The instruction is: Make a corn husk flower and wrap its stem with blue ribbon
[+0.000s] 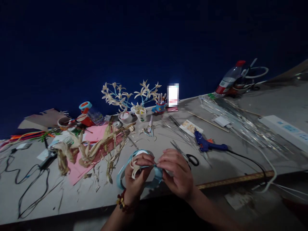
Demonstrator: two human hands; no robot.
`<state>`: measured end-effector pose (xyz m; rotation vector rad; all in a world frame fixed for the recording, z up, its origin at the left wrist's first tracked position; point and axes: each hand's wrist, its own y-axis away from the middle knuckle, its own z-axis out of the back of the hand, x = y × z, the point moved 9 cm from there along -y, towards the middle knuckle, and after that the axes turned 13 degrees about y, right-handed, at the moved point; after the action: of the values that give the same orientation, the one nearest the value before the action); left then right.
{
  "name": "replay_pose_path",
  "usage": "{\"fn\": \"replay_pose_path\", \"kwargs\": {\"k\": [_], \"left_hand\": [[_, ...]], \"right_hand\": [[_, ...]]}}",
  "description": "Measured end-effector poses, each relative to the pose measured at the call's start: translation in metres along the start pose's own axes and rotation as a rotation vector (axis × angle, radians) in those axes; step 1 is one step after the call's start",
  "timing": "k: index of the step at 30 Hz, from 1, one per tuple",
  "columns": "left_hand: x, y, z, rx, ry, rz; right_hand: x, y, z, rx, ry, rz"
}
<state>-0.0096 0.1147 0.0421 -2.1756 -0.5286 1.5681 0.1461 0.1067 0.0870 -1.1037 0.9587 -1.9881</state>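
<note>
Near the front edge of the table, my left hand (139, 171) pinches a pale flower (134, 167) that looks made of dried corn husk. Its petals point left, and its short stem looks wrapped in blue. My right hand (176, 171) is closed at the stem's other end, its fingertips pinching a light blue ribbon (158, 177). The ribbon loops below and behind both hands, and part of it is hidden by them. Just beyond my right hand lie scissors (186, 156) with black handles. Farther right rests a blue glue gun (208, 142).
Finished husk flowers (141, 93) stand in small cups at the back. Dried husks (88, 154) and pink paper (78, 166) cover the left. On the right are clear plastic strips (250, 128), a white power strip (286, 130) and a bottle (229, 78). Cables cross both sides.
</note>
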Motion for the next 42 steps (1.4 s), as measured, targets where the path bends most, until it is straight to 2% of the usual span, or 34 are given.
{"fn": "replay_pose_path", "kwargs": {"k": [4,10,13,16,20,22,25,28,32,37,42], "left_hand": [[0.006,0.0,0.001,-0.018,0.004,0.049],[0.017,0.002,0.006,-0.104,0.052,0.129],[0.018,0.002,0.009,-0.152,0.084,0.15],[0.02,0.003,0.015,-0.208,0.079,0.191],[0.025,0.006,0.023,-0.249,0.078,0.24],[0.028,0.008,0.025,-0.257,0.057,0.253],[0.033,0.01,0.027,-0.271,0.019,0.275],[0.035,0.01,0.027,-0.299,0.027,0.273],[0.035,0.011,0.028,-0.314,0.042,0.266],[0.034,0.012,0.031,-0.318,0.013,0.261],[0.034,0.011,0.03,-0.31,-0.001,0.258]], "right_hand": [[0.001,0.003,0.003,-0.023,0.02,0.046],[0.002,0.011,0.005,-0.008,0.067,0.06],[-0.005,0.02,0.012,0.008,0.123,0.076],[-0.038,0.03,0.032,0.051,0.299,0.018],[-0.122,0.049,0.085,0.157,0.671,-0.243],[-0.158,0.064,0.101,0.316,0.838,-0.283],[-0.195,0.087,0.105,0.588,0.988,-0.288],[-0.212,0.101,0.097,0.775,1.021,-0.284],[-0.224,0.1,0.092,0.88,0.965,-0.306],[-0.238,0.093,0.094,0.95,0.765,-0.321],[-0.259,0.08,0.105,0.905,0.549,-0.486]]}}
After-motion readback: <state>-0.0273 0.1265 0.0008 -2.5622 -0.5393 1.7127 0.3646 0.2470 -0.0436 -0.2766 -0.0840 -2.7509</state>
